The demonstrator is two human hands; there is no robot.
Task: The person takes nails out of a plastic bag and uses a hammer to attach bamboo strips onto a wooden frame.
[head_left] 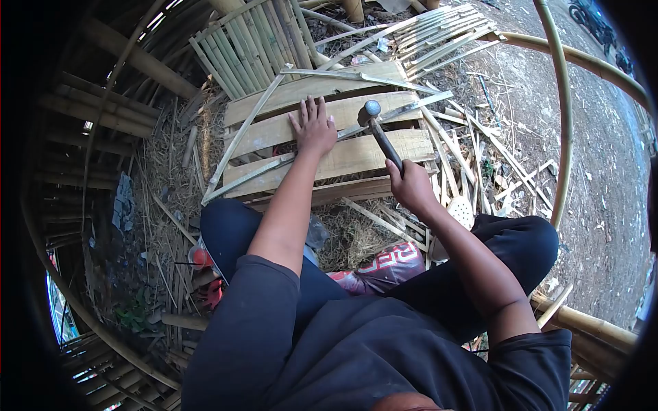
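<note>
A low wooden crate of pale slats (370, 156) lies in front of my knees. My left hand (315, 129) rests on its middle slat, fingers spread and palm down. My right hand (413, 183) is wrapped round the dark handle of a hammer (384, 140), whose round metal head is over the right part of the crate. Thin bamboo strips cross the crate: one long strip (404, 109) runs diagonally beneath the hammer, and another (247, 130) slants along the left end. Whether the hammer head touches the wood I cannot tell.
A bamboo slat panel (257, 51) leans behind the crate, with a stack of bamboo strips (445, 34) at its right. Loose strips and straw litter the ground. A printed sack (391, 269) lies between my legs, and a red cup (200, 257) stands left. Curved bamboo poles (563, 116) frame the right.
</note>
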